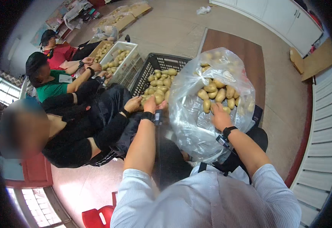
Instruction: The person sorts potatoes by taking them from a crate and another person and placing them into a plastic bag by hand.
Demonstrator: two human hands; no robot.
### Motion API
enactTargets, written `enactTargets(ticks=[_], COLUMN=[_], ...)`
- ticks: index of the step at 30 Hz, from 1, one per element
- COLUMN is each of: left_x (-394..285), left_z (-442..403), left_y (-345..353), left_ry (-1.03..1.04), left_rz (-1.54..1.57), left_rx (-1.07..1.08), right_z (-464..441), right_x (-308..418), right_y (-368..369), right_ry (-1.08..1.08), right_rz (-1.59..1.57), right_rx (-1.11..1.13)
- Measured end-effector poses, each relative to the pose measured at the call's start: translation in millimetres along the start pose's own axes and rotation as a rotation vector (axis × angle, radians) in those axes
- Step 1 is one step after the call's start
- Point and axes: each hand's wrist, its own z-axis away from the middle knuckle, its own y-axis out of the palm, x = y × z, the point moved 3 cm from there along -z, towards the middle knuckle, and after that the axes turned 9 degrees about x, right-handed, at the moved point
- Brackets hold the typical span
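Observation:
My left hand (pixel 149 105) is at the near edge of the black crate (pixel 142 76), its fingers and thumb around a potato (pixel 158 99). More potatoes (pixel 160 81) are heaped in that crate. On my right, a large clear plastic bag (pixel 185 110) lies spread open with loose potatoes (pixel 211 88) inside. My right hand (pixel 221 118) reaches into the bag, fingers curled at a potato (pixel 226 110); the hand partly hides it. Each of my wrists wears a dark band with a small device.
A co-worker in black sits close on my left, with a hand (pixel 133 103) at the same crate. Two more people sit beyond, by a white crate (pixel 135 62) and a box of potatoes (pixel 104 48). A brown board (pixel 234 41) lies behind the bag.

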Motion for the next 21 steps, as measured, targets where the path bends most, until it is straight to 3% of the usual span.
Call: enactTargets(ticks=[4,5,6,8,12,14,16,18,19,21], left_x=[27,36,21,10,7,-1,1,10,13,20], left_z=[-61,-74,-53,-32,-32,-19,-18,-42,-53,-71], left_y=[-61,-74,-60,-42,-45,-37,-36,-56,-66,-78], left_ry=[0.414,0.518,0.519,0.512,0.470,0.344,0.423,0.262,0.334,0.185], left_rz=[-1.282,-1.458,-1.457,-1.757,-1.708,-1.733,-1.661,-1.885,-1.834,-1.869], left_rx=[-0.065,-0.112,-0.113,-0.045,-0.068,-0.028,-0.062,-0.013,-0.040,-0.017], right_z=[8,10,12,16,22,26,28,31,33,35], right_x=[5,6,6,5,0,-2,0,1,1,-4], right_y=[-6,-6,-6,-4,3,4,5,3,1,5], right_ry=[0.036,0.035,0.021,0.009,-0.023,-0.026,-0.007,0.011,0.019,0.004], right_rz=[0.072,0.073,0.101,0.130,0.146,0.152,0.162,0.127,0.090,0.077], right_rx=[0.044,0.043,0.044,0.046,0.013,0.010,0.046,0.063,0.077,0.032])
